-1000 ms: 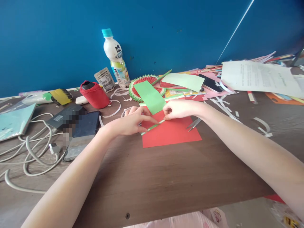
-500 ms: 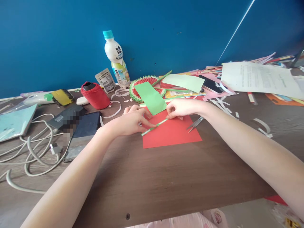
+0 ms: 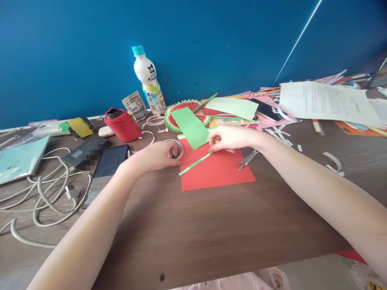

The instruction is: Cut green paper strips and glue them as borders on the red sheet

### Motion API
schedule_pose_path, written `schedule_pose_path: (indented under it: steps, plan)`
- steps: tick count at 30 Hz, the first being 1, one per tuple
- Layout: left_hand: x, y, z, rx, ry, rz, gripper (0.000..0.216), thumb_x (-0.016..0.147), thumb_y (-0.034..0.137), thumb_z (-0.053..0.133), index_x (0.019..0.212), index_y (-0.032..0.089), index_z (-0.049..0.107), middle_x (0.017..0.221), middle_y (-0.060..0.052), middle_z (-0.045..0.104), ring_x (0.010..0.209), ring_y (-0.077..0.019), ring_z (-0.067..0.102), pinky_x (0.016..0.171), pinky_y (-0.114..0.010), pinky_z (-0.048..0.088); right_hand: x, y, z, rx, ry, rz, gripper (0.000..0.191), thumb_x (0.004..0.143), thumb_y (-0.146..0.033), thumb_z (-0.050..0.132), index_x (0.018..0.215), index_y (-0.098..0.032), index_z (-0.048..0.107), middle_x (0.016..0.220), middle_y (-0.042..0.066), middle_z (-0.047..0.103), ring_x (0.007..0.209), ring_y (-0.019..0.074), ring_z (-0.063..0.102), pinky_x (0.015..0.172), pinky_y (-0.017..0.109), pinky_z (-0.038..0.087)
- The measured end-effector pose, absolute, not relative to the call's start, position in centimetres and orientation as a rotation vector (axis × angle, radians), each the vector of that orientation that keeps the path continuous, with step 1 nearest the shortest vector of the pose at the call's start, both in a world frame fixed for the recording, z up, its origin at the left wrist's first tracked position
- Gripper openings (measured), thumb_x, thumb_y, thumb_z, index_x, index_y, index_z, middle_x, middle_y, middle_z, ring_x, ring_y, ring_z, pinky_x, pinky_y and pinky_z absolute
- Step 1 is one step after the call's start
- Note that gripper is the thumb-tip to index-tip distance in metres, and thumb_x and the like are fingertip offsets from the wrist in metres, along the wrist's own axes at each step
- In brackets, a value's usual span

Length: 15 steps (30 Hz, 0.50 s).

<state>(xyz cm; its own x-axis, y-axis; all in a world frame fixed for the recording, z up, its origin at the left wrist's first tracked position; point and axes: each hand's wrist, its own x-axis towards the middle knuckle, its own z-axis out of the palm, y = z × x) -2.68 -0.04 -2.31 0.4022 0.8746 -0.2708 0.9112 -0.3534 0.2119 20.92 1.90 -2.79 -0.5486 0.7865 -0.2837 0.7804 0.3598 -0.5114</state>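
Observation:
My right hand [image 3: 226,139] pinches the upper end of a narrow green paper strip [image 3: 196,164] with whitish patches along it. The strip lies slanted over a red paper sheet [image 3: 223,173]. At the sheet's left edge, my left hand [image 3: 159,155] has its fingers curled round a roll of tape [image 3: 180,150], partly hidden by them. A green paper rectangle [image 3: 192,129] overlaps the back of the red sheet. Beside my right wrist, scissors [image 3: 247,159] rest with their blades apart on the sheet's right side.
Behind the sheet sit a pleated red and green paper fan [image 3: 175,117] and a bottle [image 3: 148,80]. At left are a red-wrapped spool [image 3: 123,125], a phone [image 3: 110,167] and tangled cables [image 3: 38,189]. Paper scraps [image 3: 279,135] and a printed sheet [image 3: 326,102] lie right.
My left hand has left the strip, moved left and closed round the tape roll. My right hand still pinches the strip's upper end.

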Motion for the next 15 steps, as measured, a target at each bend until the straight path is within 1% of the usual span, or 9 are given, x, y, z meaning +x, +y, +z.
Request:
schedule_pose_path:
  steps: [4,9,13,15]
  plan:
    - [-2.9,-0.1,-2.2,2.278,1.518,-0.111,0.013,0.073,0.033,0.047,0.077,0.022,0.051,0.080,0.000,0.065,0.067,-0.0168,0.058,0.056,-0.026,0.039,20.5,1.6,-2.4,-1.411,-2.509,0.879,0.009,0.074,-0.026,0.054,0.071,-0.018,0.057,0.054,-0.003,0.052,0.040,0.0074,0.046,0.046,0.023,0.033]
    - [-2.5,-0.6,-0.9,2.096,1.518,0.124,0.009,0.073,0.029,0.047,0.077,0.022,0.049,0.076,0.001,0.067,0.065,-0.0162,0.061,0.054,-0.025,0.041,20.2,1.6,-2.2,-1.351,-2.473,0.864,0.012,0.076,-0.026,0.051,0.077,-0.018,0.060,0.059,-0.003,0.054,0.042,0.0071,0.045,0.049,0.024,0.034]
    - [-2.0,-1.0,-0.3,1.957,1.412,0.281,0.010,0.075,0.029,0.047,0.081,0.021,0.048,0.073,0.000,0.069,0.070,-0.0175,0.063,0.057,-0.026,0.043,21.0,1.8,-1.2,-1.505,-2.529,0.855,0.011,0.074,-0.027,0.053,0.076,-0.019,0.061,0.070,0.000,0.060,0.052,0.0102,0.052,0.052,0.025,0.036]
    - [-2.0,-1.1,-0.4,1.883,1.334,0.344,0.016,0.075,0.031,0.051,0.087,0.020,0.046,0.074,-0.001,0.070,0.072,-0.0184,0.064,0.059,-0.027,0.045,21.8,1.8,-0.5,-1.673,-2.599,0.842,0.010,0.073,-0.026,0.053,0.075,-0.020,0.062,0.073,0.002,0.062,0.058,0.0127,0.055,0.053,0.026,0.036]
